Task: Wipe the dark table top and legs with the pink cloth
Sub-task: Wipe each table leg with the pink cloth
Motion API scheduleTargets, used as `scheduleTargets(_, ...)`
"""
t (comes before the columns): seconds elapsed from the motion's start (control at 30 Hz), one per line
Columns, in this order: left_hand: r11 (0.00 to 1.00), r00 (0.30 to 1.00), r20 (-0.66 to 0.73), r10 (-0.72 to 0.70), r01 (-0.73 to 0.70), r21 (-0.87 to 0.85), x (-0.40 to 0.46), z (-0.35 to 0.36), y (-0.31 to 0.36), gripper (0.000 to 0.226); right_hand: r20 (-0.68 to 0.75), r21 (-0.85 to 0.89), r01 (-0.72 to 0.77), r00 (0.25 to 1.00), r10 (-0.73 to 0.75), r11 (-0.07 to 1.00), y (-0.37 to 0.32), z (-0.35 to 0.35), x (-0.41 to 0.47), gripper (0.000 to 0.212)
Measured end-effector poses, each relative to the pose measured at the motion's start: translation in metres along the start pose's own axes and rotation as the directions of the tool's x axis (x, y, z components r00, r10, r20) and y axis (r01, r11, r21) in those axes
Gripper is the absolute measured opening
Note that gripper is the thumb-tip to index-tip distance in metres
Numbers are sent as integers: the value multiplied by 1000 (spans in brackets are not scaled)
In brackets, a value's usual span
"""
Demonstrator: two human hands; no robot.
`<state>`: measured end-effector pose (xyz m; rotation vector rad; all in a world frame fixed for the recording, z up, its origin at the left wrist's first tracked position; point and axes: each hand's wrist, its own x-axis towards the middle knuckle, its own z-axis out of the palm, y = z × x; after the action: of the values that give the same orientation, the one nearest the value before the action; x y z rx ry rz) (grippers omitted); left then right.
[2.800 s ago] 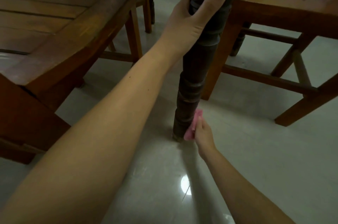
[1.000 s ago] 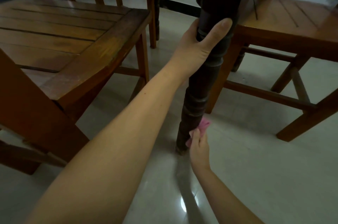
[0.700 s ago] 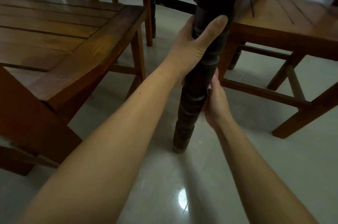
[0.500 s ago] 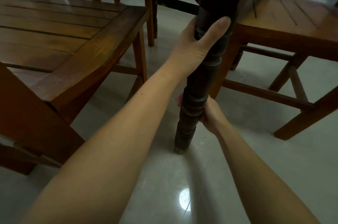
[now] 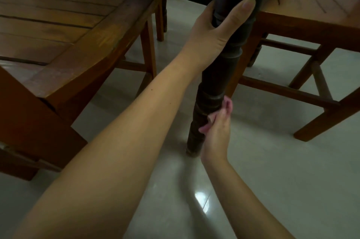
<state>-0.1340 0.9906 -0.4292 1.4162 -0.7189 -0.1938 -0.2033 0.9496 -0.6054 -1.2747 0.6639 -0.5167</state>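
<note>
A dark turned table leg (image 5: 214,80) runs from the top of the view down to the pale floor. My left hand (image 5: 212,30) grips its upper part, thumb across the front. Lower down, my right hand (image 5: 216,131) holds the pink cloth (image 5: 227,104) against the right side of the leg, a little above its foot. Only small folds of the cloth show above and beside my fingers. The dark table top is out of view.
A brown slatted wooden chair seat (image 5: 58,24) stands close on the left. Another wooden chair (image 5: 311,10) with low rungs stands behind the leg on the right. A further chair's legs (image 5: 159,4) are at the back. Glossy floor tiles (image 5: 272,170) lie below.
My right hand with the cloth slid up the leg, then came back down to its lower part. My left hand kept its grip high on the leg.
</note>
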Motion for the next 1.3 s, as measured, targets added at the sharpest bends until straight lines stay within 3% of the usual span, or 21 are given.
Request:
scheduleTargets(0.07, 1000, 1000, -1, 0, 0, -3, 1, 0, 0, 43, -28, 37, 118, 993, -117, 992, -17, 13, -13, 27)
scheduleTargets(0.13, 1000, 1000, 4, -2, 1, 6, 1, -1, -1, 43, -48, -19, 141, 989, -142, 990, -13, 18, -21, 37)
scheduleTargets(0.33, 998, 998, 23, -56, 56, 19, 1, -3, -1, 37, -75, -255, -243, 970, 231, 936, 62, -22, -1, 40)
scheduleTargets(0.4, 998, 998, 22, -67, 66, 20, 2, -5, -3, 28, -56, -245, -288, 958, 283, 926, 61, -22, 1, 42)
scheduleTargets(0.47, 998, 998, 18, -54, 54, 11, 2, -4, -3, 36, -70, -135, -187, 981, 179, 973, 39, -8, 2, 39)
scheduleTargets(0.57, 999, 999, 10, -31, 31, 12, 2, -1, -1, 46, -99, 46, 92, 991, -87, 995, -12, 14, 0, 30)
scheduleTargets(0.7, 1000, 999, 29, -26, 26, -3, 3, -1, -2, 41, -76, 2, 145, 987, -144, 989, -15, 13, 0, 33)
scheduleTargets(0.77, 1000, 999, 31, -24, 24, -8, 3, -2, -1, 31, -58, -82, 27, 998, -32, 996, 17, -1, 6, 46)
scheduleTargets(0.87, 1000, 999, 28, -26, 26, 2, 1, -2, -1, 33, -78, -205, -333, 943, 324, 920, 59, -24, 19, 44)
scheduleTargets(0.93, 1000, 999, 15, -28, 28, -2, 0, -1, 1, 38, -59, -62, -596, 803, 593, 801, 77, -34, 20, 61)
scheduleTargets(1.0, 1000, 1000, 6, -29, 28, 13, 0, -1, 0, 43, 11, 159, -675, 731, 683, 720, 81, -29, 12, 60)
scheduleTargets(1.07, 999, 1000, 3, -20, 20, 41, 0, -1, -2, 44, -42, 407, -604, 737, 674, 685, 65, -12, 6, 38)
scheduleTargets(1.17, 999, 1000, 7, -27, 26, 36, 1, -2, -1, 42, -49, 703, -468, 719, 693, 536, 22, 8, 11, 28)
scheduleTargets(1.23, 999, 999, 16, -33, 33, 30, 1, -2, 1, 39, -3, 682, -481, 752, 659, 551, -3, 10, 14, 29)
scheduleTargets(1.3, 999, 999, 21, -26, 25, 43, 2, -3, 1, 40, -1, 553, -491, 808, 590, 673, -22, 8, 11, 26)
